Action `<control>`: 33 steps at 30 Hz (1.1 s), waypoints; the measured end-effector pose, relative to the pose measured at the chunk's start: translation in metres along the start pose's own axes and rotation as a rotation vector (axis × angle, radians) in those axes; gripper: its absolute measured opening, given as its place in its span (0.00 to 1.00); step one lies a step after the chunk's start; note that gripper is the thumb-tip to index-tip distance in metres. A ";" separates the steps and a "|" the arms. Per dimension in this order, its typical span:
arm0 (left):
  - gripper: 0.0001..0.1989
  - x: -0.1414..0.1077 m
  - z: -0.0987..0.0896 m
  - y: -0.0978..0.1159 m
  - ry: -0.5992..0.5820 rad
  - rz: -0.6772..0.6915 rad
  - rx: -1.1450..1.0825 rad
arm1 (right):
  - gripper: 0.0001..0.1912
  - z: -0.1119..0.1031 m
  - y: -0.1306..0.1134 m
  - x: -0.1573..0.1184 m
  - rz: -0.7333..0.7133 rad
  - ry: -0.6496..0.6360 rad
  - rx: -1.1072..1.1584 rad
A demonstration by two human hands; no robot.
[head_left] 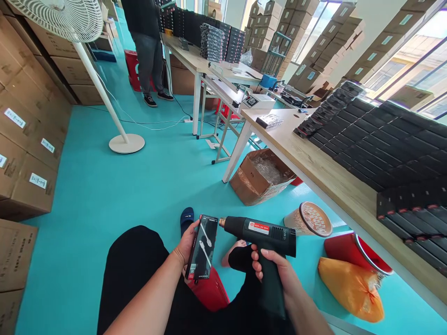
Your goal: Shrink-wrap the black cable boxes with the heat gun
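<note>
My left hand (pixel 186 244) grips a slim black box (pixel 202 249) by its left side; white cables are pictured on its front and red marks show at its lower end. In my right hand (pixel 275 270) is a black heat gun (pixel 261 232) with a red and white label, its handle wrapped by my fingers. The heat gun's brass nozzle points left and sits close beside the upper right edge of the box. Both are held above my lap. Whether the trigger is pressed cannot be seen.
On the right, a workbench (pixel 314 163) bears stacked black boxes (pixel 394 139). Beneath and beside it stand a carton of clear plastic (pixel 254 177), a lidded bin (pixel 309 218), a red bucket (pixel 352 251) and an orange bag (pixel 352 288). A fan (pixel 127 143), cartons (pixel 28 116) and another person (pixel 146 46) are farther off.
</note>
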State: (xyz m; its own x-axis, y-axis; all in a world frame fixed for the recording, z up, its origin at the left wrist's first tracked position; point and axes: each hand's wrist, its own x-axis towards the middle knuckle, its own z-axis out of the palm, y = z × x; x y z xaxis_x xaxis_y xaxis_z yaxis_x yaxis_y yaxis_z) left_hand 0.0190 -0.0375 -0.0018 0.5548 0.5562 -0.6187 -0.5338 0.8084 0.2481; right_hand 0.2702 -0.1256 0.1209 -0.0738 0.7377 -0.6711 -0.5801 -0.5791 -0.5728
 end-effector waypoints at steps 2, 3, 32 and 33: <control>0.30 0.001 0.000 0.000 0.025 -0.015 0.014 | 0.19 0.011 -0.002 -0.002 -0.036 -0.010 -0.030; 0.29 0.002 0.000 0.001 0.048 -0.015 0.012 | 0.18 0.018 -0.002 -0.005 -0.053 -0.031 -0.076; 0.28 -0.001 0.001 0.004 -0.071 0.073 -0.051 | 0.17 -0.014 -0.008 -0.018 0.006 -0.061 0.130; 0.28 0.000 0.000 0.003 -0.074 0.072 -0.048 | 0.18 -0.014 -0.006 -0.017 0.015 -0.067 0.135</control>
State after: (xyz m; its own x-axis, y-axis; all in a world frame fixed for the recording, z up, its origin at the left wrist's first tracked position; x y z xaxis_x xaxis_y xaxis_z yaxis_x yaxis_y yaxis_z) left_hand 0.0172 -0.0351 -0.0007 0.5584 0.6269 -0.5434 -0.6032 0.7565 0.2528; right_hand 0.2865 -0.1392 0.1293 -0.1341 0.7536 -0.6435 -0.6818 -0.5414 -0.4920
